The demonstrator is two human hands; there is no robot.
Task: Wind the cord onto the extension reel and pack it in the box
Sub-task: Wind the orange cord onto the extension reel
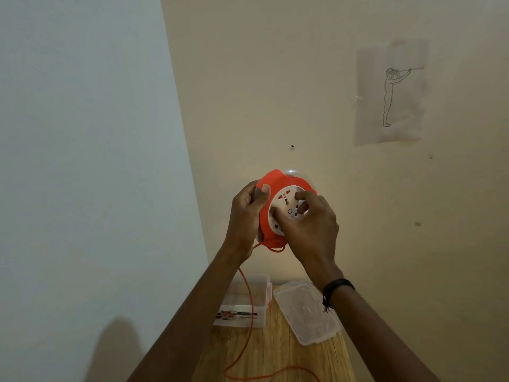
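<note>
I hold the orange extension reel (272, 186) raised in front of the wall, above the wooden table (275, 354). My left hand (245, 213) grips its left rim, thumb over the orange edge. My right hand (308, 224) lies on the white socket face (286, 199) with its fingers curled on it. An orange cord (249, 307) hangs from the reel's bottom, runs down over the clear plastic box (242, 312) and loops across the table's near edge. The box stands open on the table at the back left.
The box's clear lid (305, 312) lies flat on the table to the right of the box. A wall corner runs behind the table. A paper sheet with a line drawing (391, 92) hangs on the wall at the upper right.
</note>
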